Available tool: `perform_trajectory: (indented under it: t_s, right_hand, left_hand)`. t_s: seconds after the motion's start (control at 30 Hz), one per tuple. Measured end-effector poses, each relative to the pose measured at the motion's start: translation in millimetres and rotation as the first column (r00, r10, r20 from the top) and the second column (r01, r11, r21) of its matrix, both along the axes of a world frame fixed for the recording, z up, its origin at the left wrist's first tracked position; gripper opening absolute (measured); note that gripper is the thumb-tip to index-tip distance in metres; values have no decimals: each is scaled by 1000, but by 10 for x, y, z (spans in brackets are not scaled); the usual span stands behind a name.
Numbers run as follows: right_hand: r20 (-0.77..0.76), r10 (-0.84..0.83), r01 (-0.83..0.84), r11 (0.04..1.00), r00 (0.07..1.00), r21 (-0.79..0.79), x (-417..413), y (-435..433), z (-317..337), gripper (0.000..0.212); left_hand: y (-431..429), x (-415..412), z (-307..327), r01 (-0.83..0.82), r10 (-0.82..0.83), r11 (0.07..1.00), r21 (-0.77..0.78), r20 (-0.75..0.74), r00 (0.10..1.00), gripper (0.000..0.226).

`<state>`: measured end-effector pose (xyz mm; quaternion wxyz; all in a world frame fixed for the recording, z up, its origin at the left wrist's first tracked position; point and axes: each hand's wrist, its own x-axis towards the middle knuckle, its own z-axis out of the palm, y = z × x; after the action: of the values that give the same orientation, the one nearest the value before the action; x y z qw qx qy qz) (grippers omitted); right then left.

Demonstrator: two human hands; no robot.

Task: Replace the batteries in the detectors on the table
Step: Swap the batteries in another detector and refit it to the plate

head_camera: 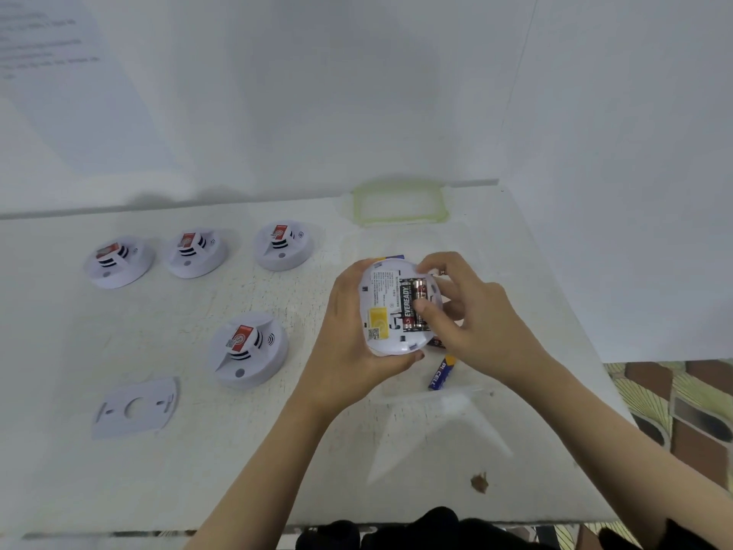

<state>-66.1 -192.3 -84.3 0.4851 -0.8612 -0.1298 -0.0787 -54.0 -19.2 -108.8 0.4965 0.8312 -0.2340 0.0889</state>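
My left hand (349,335) clasps the light, stiff detector (382,295) by its rim while my right hand (472,323) seemingly pinches a slick battery (419,299).

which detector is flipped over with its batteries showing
The detector gripped between the left hand and right hand: its flat back faces up, two batteries exposed. The other four detectors sit dome-up on the table.

We see a plain indoor work corner: a white table (277,450) against bare white walls (357,93), with patterned floor tiles (682,402) beside it.
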Motion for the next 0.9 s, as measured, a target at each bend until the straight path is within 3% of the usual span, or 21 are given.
perform_trajectory:
  t_s: [0.17,0.47,0.63,0.8,0.9]
  right_hand:
    - [162,-91,78,994,983,80,-32,46,-66,33]
    - [72,-41,28,984,997,175,-7,-14,6,20]
    - [279,-135,122,990,951,64,-19,-24,-3,23]
    - [175,-233,152,910,957,385,-79,-61,54,22]
    - [73,-265,233,926,962,299,-74,-173,75,20]
  left_hand:
    - [-15,10,22,-29,30,999,-25,58,998,92]
    - [-3,13,-45,14,-14,1000,1,-4,1000,100]
    - [-4,20,-64,-12,13,1000,7,-35,999,102]
    - [38,43,-62,-69,68,997,-18,-48,997,102]
    - [93,47,-61,-145,145,989,-13,1,989,101]
